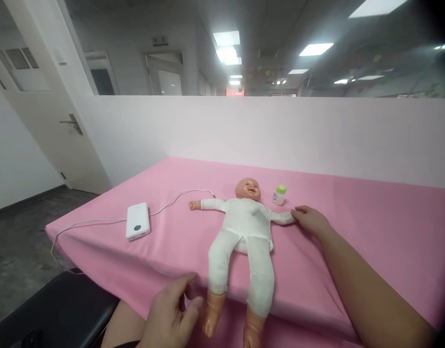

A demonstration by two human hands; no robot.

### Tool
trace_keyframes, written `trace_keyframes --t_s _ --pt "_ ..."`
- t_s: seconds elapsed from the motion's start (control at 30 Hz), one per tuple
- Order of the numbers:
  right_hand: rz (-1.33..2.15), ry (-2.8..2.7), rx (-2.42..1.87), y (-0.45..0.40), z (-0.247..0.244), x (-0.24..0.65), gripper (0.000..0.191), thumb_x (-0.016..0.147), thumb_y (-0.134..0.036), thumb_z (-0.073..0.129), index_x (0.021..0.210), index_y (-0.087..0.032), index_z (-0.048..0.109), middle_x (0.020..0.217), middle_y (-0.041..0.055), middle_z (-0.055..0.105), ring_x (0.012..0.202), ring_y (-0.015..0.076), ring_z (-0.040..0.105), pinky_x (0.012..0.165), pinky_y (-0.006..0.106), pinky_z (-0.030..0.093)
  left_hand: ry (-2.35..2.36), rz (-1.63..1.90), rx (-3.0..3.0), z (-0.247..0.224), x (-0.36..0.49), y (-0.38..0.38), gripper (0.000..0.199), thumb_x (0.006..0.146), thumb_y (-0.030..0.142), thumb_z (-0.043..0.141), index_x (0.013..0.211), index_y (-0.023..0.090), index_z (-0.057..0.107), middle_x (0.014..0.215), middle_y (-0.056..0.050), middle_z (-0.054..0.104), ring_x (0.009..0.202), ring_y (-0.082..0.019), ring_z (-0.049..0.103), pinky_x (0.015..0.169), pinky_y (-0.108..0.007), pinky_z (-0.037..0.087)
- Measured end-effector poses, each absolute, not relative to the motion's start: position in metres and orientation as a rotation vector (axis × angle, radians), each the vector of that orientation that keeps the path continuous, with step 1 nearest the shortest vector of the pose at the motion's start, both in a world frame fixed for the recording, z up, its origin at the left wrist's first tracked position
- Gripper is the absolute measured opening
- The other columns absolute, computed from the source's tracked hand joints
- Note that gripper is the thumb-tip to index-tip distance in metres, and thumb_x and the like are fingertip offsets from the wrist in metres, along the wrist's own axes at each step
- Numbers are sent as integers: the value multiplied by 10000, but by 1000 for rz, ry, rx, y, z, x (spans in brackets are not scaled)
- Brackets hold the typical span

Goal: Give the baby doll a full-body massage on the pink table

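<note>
The doll (pixel 248 220) lies face up on the pink-covered worktop (pixel 382 227), legs over the near edge. Right hand (pixel 309 220): grip closed on the doll's arm end. Left hand (pixel 173 309): grip empty, partly open, beside the doll's foot at the near edge.

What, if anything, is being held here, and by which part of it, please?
The right hand holds the doll by the end of one arm; the left hand holds nothing.

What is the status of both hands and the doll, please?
Right hand holding doll by one arm. Left hand open, empty, near foot. Doll face up on pink cloth; jar beside head.
</note>
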State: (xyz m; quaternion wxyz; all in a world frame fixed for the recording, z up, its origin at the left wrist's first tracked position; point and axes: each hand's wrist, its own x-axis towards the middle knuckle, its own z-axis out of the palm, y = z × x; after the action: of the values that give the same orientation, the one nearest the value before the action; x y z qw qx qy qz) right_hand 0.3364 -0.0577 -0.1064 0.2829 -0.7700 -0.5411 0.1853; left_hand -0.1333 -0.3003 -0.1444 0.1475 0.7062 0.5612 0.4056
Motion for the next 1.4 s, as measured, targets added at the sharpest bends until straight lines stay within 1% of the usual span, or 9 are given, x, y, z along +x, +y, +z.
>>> trace_keyframes --t_s 0.17,0.33,0.43,0.6,0.77,0.97,1.07,1.23,1.4 --pt "550 -1538 -2160 -70 -94 345 574 789 -625 668 1167 -198 740 1096 138 768 878 308 734 822 474 577 1710 1231 2011 -102 -132 -242 282 952 437 579 1035 226 747 757 -11 711 657 -178 660 634 -287 520" --pt "438 -1465 -2211 -112 -73 334 627 813 -707 653 1191 -213 739 1200 150 753 1025 364 727 929 532 563 1748 1116 2076 -43 -115 -126 294 895 258 512 1055 228 757 1060 -57 766 956 -239 691 796 -334 500" --pt "307 -1434 -2063 -165 -70 310 487 871 -648 625 1177 -290 749 1190 85 762 1065 356 720 963 538 567 1856 1056 1985 -36 -113 -62 349 852 246 517 1102 227 759 1128 -69 767 1007 -261 687 787 -345 481" --pt "402 -1575 -1472 -276 -124 250 308 931 -548 629 1162 -384 749 961 40 765 813 274 747 685 397 646 1961 1047 1818 -58 -135 -20 335 886 383 516 1060 230 757 1011 -65 782 940 -263 690 750 -341 465" --pt "603 -1840 -1237 -332 -211 203 666 909 -621 663 1532 -485 470 862 1 727 439 155 590 397 262 516 1963 756 1926 -65 -156 -20 571 775 553 658 1262 260 702 1267 -116 721 1136 -342 653 862 -381 491" --pt "362 -2106 -1190 -329 -250 164 864 889 -601 709 1632 -501 279 1078 50 750 699 244 740 545 318 628 2117 416 2086 -72 -156 -18 582 678 607 716 1109 217 741 1231 -224 660 1248 -479 543 998 -516 458" --pt "283 -2093 -1212 -327 -251 154 942 851 -584 758 1651 -429 285 1140 99 733 779 284 758 617 377 660 2055 504 2028 -70 -159 -20 573 644 623 761 1049 221 723 1172 -178 697 1186 -432 591 942 -467 482" --pt "180 -2003 -1222 -332 -242 154 805 926 -463 691 1640 -397 325 1069 94 722 713 249 734 569 338 642 1594 966 1782 -58 -162 -29 514 678 480 798 1103 213 688 1014 -42 742 885 -222 679 758 -306 505" --pt "99 -1994 -1198 -335 -223 160 712 958 -279 629 1621 -306 369 1141 109 704 750 198 730 585 264 622 1374 1252 1662 -55 -143 -36 465 649 415 863 1035 218 694 1015 -36 731 882 -192 669 787 -313 526"
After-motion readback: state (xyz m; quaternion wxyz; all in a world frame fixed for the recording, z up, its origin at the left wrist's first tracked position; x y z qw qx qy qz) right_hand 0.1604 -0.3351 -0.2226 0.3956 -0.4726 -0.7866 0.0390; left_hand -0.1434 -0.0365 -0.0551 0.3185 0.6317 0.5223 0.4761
